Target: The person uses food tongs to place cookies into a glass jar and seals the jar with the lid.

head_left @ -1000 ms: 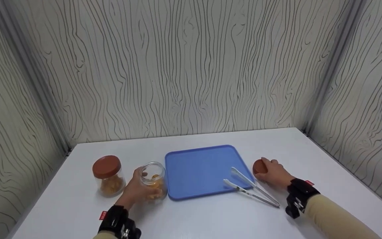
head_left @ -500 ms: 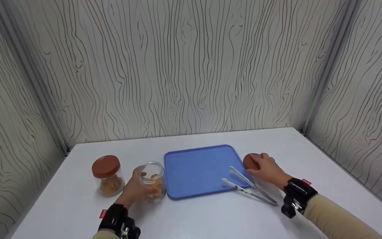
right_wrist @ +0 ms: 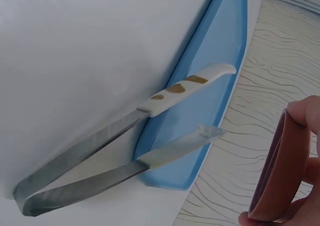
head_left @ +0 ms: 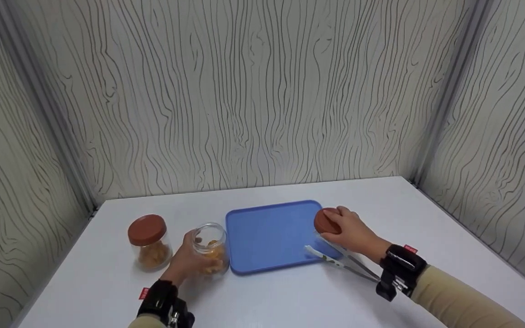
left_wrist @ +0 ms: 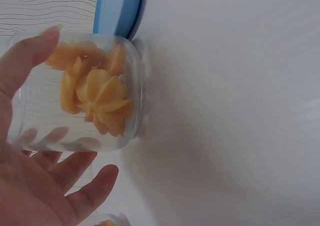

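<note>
My left hand [head_left: 188, 260] grips a clear open jar [head_left: 210, 234] from its left side. Inside the jar, yellow-orange ridged cookies [left_wrist: 102, 98] lie at the bottom; they look piped. A reddish-brown round lid [head_left: 326, 221] is held by its rim in my right hand [head_left: 353, 233], above the right edge of the blue tray [head_left: 267, 237]. In the right wrist view the lid [right_wrist: 282, 168] is seen edge-on between thumb and fingers. Tongs [right_wrist: 175, 93] with white tips and metal arms lie spread across the tray's near right edge, partly hidden by the right hand in the head view.
A second jar [head_left: 153, 253] with a reddish-brown lid [head_left: 147, 229] stands to the left of my left hand, holding similar cookies. White table surface [head_left: 271, 300] extends in front of the tray. Wood-grain patterned panels [head_left: 253, 100] enclose the back and sides.
My right hand has carried the lid leftward from the table right of the tray to over its right edge. The left hand stays on the open jar.
</note>
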A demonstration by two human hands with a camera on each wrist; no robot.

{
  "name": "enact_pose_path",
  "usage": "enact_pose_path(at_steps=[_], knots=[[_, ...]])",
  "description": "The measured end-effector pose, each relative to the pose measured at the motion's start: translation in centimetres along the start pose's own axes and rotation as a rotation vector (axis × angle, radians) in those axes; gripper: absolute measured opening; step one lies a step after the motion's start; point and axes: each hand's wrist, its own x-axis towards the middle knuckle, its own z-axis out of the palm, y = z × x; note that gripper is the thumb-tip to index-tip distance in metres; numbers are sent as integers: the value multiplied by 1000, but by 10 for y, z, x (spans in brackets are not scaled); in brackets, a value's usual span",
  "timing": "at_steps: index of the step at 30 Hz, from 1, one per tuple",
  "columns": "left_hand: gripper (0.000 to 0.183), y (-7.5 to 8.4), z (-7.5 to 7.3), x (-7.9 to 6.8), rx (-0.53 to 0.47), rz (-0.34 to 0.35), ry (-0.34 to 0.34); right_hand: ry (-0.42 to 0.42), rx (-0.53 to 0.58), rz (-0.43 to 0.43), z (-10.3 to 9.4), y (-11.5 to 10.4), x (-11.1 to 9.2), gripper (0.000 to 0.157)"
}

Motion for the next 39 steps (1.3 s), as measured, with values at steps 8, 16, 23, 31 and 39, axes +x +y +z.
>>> enact_pose_path(at_steps=[8, 16, 23, 31, 39], knots=[[114, 1, 0, -2, 3, 13, 27, -21, 20, -56, 8, -20, -2, 62], [111, 2, -1, -4, 55, 13, 55, -45, 41, -82, 19, -38, 0, 63], [113, 1, 2, -6, 104, 25, 76, -37, 40, -198, 27, -47, 1, 60], [111, 2, 6, -4, 87, 20, 79, -27, 78, -208, 34, -56, 2, 59], [111, -2, 8, 1, 57, 0, 70, -27, 111, -209, 42, -76, 9, 60]])
